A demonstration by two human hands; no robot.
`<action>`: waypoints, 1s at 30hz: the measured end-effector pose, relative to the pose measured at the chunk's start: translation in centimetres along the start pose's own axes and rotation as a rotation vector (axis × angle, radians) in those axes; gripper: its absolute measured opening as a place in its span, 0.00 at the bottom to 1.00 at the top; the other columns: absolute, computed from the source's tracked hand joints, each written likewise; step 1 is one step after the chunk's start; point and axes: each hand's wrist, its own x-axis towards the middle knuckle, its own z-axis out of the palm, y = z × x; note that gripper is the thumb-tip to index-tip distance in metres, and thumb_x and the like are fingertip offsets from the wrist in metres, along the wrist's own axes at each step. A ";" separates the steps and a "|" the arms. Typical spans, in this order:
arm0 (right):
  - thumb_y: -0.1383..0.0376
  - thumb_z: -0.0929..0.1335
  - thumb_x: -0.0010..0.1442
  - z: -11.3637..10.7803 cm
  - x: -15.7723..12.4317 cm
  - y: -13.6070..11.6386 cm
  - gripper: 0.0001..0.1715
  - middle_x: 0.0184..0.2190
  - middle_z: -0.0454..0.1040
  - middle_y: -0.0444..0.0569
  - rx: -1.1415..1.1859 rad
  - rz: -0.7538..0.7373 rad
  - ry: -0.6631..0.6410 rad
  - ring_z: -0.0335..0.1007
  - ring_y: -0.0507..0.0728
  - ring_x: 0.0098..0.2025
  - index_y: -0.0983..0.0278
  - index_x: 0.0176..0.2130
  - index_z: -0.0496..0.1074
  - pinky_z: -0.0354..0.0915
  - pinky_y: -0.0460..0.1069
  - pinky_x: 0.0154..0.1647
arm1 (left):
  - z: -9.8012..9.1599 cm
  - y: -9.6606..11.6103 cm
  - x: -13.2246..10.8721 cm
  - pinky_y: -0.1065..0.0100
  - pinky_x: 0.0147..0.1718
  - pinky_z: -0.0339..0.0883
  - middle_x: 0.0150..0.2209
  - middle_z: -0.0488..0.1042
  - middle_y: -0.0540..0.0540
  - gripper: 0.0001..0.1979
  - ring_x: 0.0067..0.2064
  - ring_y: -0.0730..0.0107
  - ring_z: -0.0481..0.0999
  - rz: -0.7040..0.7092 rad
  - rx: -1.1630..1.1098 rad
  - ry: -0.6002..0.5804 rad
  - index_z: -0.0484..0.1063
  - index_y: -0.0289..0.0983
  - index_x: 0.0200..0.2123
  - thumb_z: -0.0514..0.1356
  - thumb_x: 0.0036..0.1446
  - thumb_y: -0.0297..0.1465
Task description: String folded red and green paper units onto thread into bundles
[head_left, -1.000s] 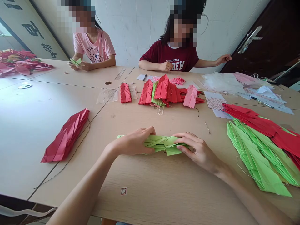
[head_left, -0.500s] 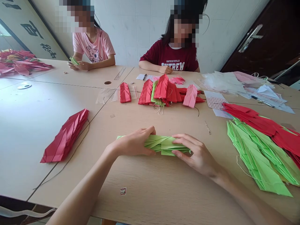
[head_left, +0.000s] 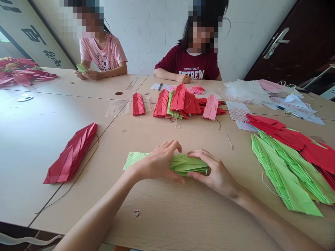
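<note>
A long pleated bundle of light green folded paper (head_left: pixel 187 165) lies flat on the wooden table (head_left: pixel 183 212), right in front of me. My left hand (head_left: pixel 159 161) rests across its middle, with the fingers curling over the far edge. My right hand (head_left: pixel 216 170) grips the bundle's right end, with the fingers on top and the thumb near the table. The left end of the paper fans out beyond my left hand. Part of the bundle is hidden under both hands.
A red pleated bundle (head_left: pixel 71 153) with a dark cord lies to my left. Red, pink and green folded stacks (head_left: pixel 178 103) stand ahead, with a large red and green pile (head_left: pixel 288 164) to my right. Two co-workers (head_left: pixel 187 62) sit across the table.
My left hand has slid right along the bundle, and more of the paper's left end now shows and spreads wider. My right hand stays at the right end.
</note>
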 end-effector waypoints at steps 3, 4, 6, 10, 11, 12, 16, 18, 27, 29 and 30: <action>0.59 0.69 0.54 0.1 0.1 0.0 0.21 0.45 0.70 0.51 0.082 0.038 -0.026 0.66 0.59 0.49 0.60 0.47 0.65 0.65 0.54 0.48 | 0.9 0.3 0.5 0.62 0.48 0.57 0.49 0.64 0.47 0.32 0.52 0.59 0.62 0.118 -0.002 0.030 0.58 0.43 0.49 0.66 0.41 0.41; 0.58 0.70 0.53 0.1 0.1 0.2 0.23 0.46 0.69 0.52 0.133 0.065 -0.054 0.66 0.60 0.49 0.59 0.48 0.64 0.65 0.55 0.48 | 1.1 0.4 0.6 0.62 0.49 0.57 0.50 0.64 0.46 0.32 0.52 0.59 0.62 0.123 -0.002 0.029 0.58 0.43 0.50 0.66 0.41 0.40; 0.56 0.70 0.52 -0.5 0.3 0.5 0.28 0.49 0.68 0.52 0.282 0.129 -0.136 0.65 0.59 0.50 0.59 0.50 0.62 0.65 0.54 0.48 | 1.3 0.3 0.8 0.62 0.48 0.58 0.49 0.66 0.46 0.31 0.52 0.59 0.63 0.097 -0.001 0.022 0.59 0.42 0.51 0.66 0.43 0.39; 0.54 0.60 0.62 -2.3 0.7 1.3 0.21 0.45 0.70 0.52 0.519 0.306 -0.228 0.66 0.57 0.49 0.60 0.51 0.62 0.65 0.52 0.47 | 1.0 0.1 0.7 0.62 0.47 0.60 0.48 0.66 0.46 0.32 0.51 0.59 0.65 0.038 -0.006 -0.012 0.59 0.43 0.53 0.65 0.44 0.37; 0.56 0.57 0.64 -2.7 0.8 1.4 0.20 0.42 0.72 0.51 0.533 0.345 -0.230 0.68 0.56 0.46 0.60 0.52 0.62 0.66 0.52 0.45 | 0.8 0.1 0.6 0.63 0.47 0.60 0.49 0.66 0.45 0.33 0.51 0.59 0.65 0.029 -0.016 -0.019 0.58 0.43 0.54 0.65 0.44 0.37; 0.57 0.55 0.65 -3.0 0.9 1.6 0.20 0.39 0.73 0.50 0.532 0.376 -0.239 0.69 0.55 0.41 0.60 0.53 0.62 0.66 0.51 0.42 | 0.7 0.1 0.5 0.63 0.47 0.60 0.49 0.66 0.45 0.34 0.52 0.59 0.65 0.022 -0.031 -0.023 0.58 0.44 0.55 0.65 0.43 0.37; 0.62 0.58 0.63 -3.0 0.8 1.9 0.22 0.30 0.70 0.44 0.479 0.331 -0.306 0.66 0.51 0.29 0.59 0.57 0.59 0.66 0.49 0.35 | 0.3 0.1 0.3 0.65 0.46 0.61 0.48 0.66 0.46 0.35 0.50 0.61 0.66 0.016 -0.081 -0.052 0.57 0.45 0.55 0.65 0.43 0.35; 0.63 0.59 0.62 -2.6 0.7 2.0 0.23 0.28 0.69 0.43 0.449 0.298 -0.328 0.64 0.50 0.28 0.59 0.57 0.60 0.65 0.47 0.32 | 0.2 0.1 0.2 0.66 0.45 0.61 0.47 0.66 0.47 0.34 0.49 0.62 0.67 0.023 -0.082 -0.069 0.57 0.45 0.54 0.65 0.43 0.34; 0.62 0.63 0.60 -1.3 0.5 2.0 0.16 0.37 0.74 0.47 0.294 0.244 -0.322 0.68 0.53 0.34 0.62 0.46 0.70 0.65 0.48 0.33 | -0.1 0.0 0.2 0.65 0.48 0.59 0.52 0.64 0.48 0.33 0.53 0.60 0.63 0.006 -0.007 -0.109 0.59 0.46 0.51 0.66 0.41 0.35; 0.61 0.63 0.60 -1.5 0.5 1.9 0.15 0.37 0.75 0.47 0.238 0.247 -0.339 0.69 0.54 0.35 0.62 0.44 0.72 0.65 0.48 0.34 | -0.2 0.0 0.1 0.65 0.49 0.58 0.52 0.64 0.49 0.32 0.54 0.59 0.62 0.005 0.020 -0.126 0.60 0.46 0.52 0.66 0.41 0.35; 0.61 0.63 0.60 -1.8 0.6 1.9 0.14 0.37 0.75 0.47 0.212 0.248 -0.350 0.69 0.54 0.35 0.62 0.43 0.72 0.65 0.49 0.34 | -0.3 -0.1 0.1 0.65 0.49 0.58 0.51 0.64 0.49 0.32 0.54 0.59 0.62 0.004 0.035 -0.134 0.60 0.47 0.52 0.65 0.41 0.35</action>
